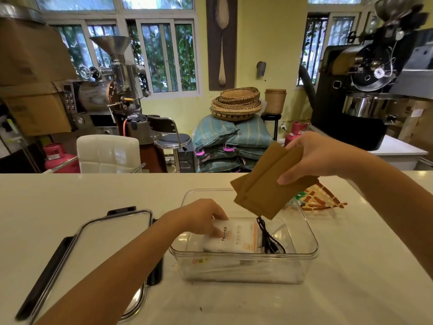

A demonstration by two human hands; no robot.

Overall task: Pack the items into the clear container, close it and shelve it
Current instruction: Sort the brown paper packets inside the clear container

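Head view: clear container [304,249] open on pale bench [351,289], long axis running left to right. Inside, white packet [234,238] lying flat, pressed by left hand [201,219], fingers closed onto it; black cable [269,240] coiled just beside. Right hand [311,158] above container, fingers pinching brown paper pouches [262,188], tilted, lower corner pointing down into it. Lid [112,242] flat on bench, left of container. Behind: coffee roasters, stacked baskets, sacks, windows.

The flat brown kraft paper pouches [267,184] hide the clear plastic container's [309,242] far rim and part of the orange patterned packet [321,200]. The white printed packet's [236,235] text is unreadable.
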